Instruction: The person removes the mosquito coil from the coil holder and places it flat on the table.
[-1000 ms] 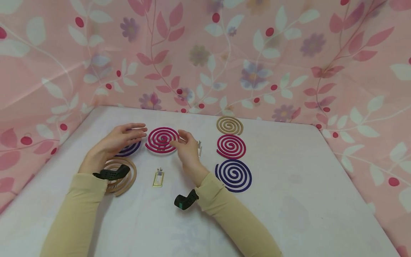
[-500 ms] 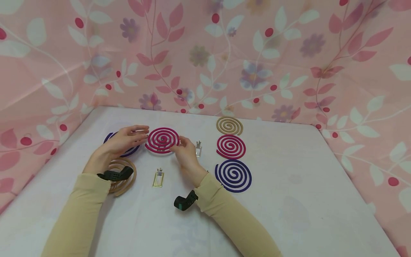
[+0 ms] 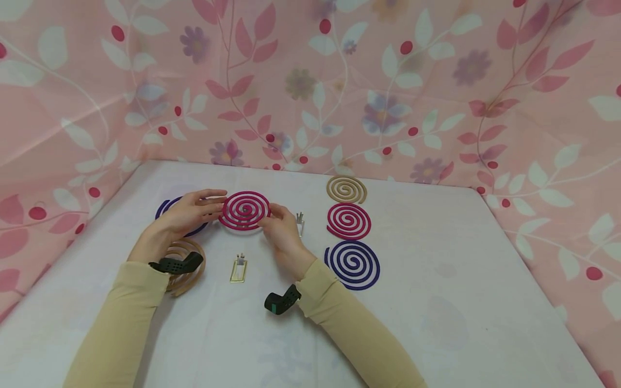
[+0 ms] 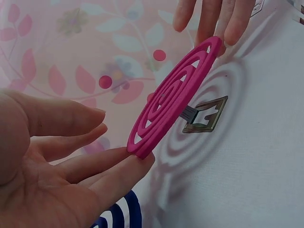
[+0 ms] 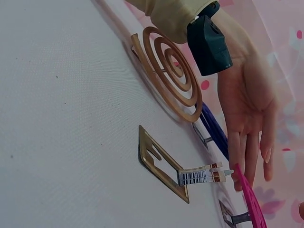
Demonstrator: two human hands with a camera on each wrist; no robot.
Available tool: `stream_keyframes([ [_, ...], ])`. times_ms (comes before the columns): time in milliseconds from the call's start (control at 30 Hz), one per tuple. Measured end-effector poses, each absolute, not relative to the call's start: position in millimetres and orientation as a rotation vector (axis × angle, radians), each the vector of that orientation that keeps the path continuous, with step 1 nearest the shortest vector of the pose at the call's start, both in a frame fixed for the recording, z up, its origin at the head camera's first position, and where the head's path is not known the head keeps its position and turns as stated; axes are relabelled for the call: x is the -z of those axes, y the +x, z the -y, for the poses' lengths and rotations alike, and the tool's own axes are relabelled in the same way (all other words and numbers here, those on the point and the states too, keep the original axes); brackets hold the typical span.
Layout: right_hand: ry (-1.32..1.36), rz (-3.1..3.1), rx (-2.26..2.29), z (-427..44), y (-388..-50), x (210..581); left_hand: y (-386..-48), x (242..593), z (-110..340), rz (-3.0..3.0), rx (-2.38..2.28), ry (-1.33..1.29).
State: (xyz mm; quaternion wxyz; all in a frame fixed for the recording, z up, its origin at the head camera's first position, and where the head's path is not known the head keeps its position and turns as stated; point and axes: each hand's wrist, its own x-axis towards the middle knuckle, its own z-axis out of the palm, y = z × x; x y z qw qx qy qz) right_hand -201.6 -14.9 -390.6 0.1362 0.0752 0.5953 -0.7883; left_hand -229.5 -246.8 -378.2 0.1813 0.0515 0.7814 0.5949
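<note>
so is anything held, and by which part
The left hand touches the left rim of the flat, round magenta spiral coil with outstretched fingers, not gripping; the right hand is at its right rim, but whether it pinches cannot be told.

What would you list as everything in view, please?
Left coils: three, blue, pink, tan, left of centre
Right coils: three, tan, pink, blue, right of centre
Metal stands: at least four, golden or grey, front, centre, under left pink and blue coils
Barcode label: one, white, front stand
Tablecloth: one, white, underneath
Backdrop: one, pink floral, behind
Left hand: one, left pink coil's left edge
Right hand: one, that coil's right edge
Sleeves: two, beige, forearms
Wrist devices: two, black, wrists
</note>
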Motion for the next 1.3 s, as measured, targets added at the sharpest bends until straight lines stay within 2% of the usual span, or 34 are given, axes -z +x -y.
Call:
stream_keyframes([
  [833,0.205,-1.684,2.314,7.1,-205.0,383.9,-227.5,372.6,245.2,-2.265,-1.687,0.124],
  [1300,0.189,-1.616,2.387,-6.6,-210.7,374.8,-226.5,371.3,239.2,-2.206,-1.929,0.026],
])
